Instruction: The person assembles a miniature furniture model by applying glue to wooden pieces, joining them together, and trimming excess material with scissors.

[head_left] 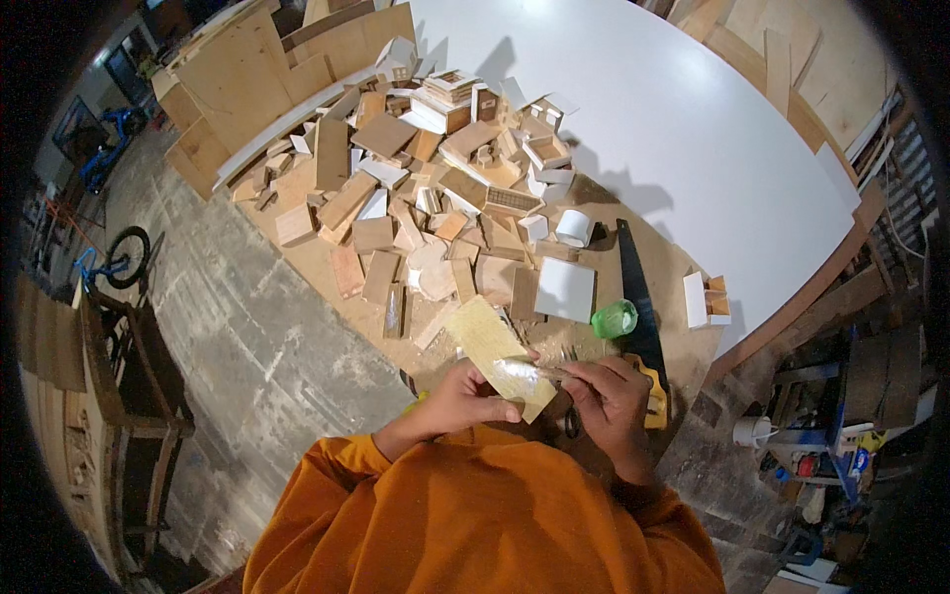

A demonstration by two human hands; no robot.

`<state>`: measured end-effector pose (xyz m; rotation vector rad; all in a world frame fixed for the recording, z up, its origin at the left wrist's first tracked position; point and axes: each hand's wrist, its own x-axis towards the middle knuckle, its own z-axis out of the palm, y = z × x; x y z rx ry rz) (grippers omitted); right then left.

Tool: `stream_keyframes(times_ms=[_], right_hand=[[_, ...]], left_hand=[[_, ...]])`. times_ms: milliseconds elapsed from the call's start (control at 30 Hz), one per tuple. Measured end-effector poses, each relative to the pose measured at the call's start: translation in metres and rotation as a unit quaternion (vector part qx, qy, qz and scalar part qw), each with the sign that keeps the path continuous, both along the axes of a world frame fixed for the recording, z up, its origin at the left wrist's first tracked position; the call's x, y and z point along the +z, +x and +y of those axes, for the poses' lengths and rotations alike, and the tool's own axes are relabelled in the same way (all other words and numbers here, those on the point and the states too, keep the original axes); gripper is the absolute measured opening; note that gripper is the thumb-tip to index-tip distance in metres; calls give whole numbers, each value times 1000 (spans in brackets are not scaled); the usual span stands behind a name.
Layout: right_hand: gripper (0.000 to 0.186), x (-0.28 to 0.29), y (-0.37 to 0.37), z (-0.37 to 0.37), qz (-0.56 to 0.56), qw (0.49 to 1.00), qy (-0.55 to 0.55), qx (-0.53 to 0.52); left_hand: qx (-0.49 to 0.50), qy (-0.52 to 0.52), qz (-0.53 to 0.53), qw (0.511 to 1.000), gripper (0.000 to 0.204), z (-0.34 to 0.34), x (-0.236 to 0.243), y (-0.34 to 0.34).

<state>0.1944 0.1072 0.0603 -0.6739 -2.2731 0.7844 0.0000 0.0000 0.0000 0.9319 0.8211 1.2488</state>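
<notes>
My left hand (460, 398) is closed around the lower left edge of a flat, pale yellow rectangular piece (482, 332), perhaps thin wood. The piece tilts in front of my chest, its far end toward the wood pile. A shiny whitish smear (520, 372) lies on its lower part. The fingers of my right hand (609, 396) pinch something slim at the piece's right edge, beside the smear; its kind is hard to make out. Just beyond that hand are a green translucent cup (615, 319) and a handsaw (641, 307) with a dark blade and yellow handle.
A heap of wooden offcuts and small blocks (396, 198) covers much of the brown board ahead. A large white panel (693, 129) extends behind it. A small white-and-wood box (706, 300) sits at right. Blue bicycles (104, 265) stand on the concrete floor at left.
</notes>
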Motion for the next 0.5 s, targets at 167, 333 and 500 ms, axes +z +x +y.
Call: stream_keyframes(times_ms=[167, 333, 500], right_hand=[[19, -1, 8, 14, 22, 997, -47, 59], [19, -10, 5, 14, 69, 995, -56, 40], [18, -9, 8, 16, 62, 996, -4, 58]], left_hand=[[-89, -12, -12, 996, 55, 0, 7, -6], [-108, -25, 24, 994, 50, 0, 9, -4], [-81, -17, -15, 996, 50, 0, 12, 0]])
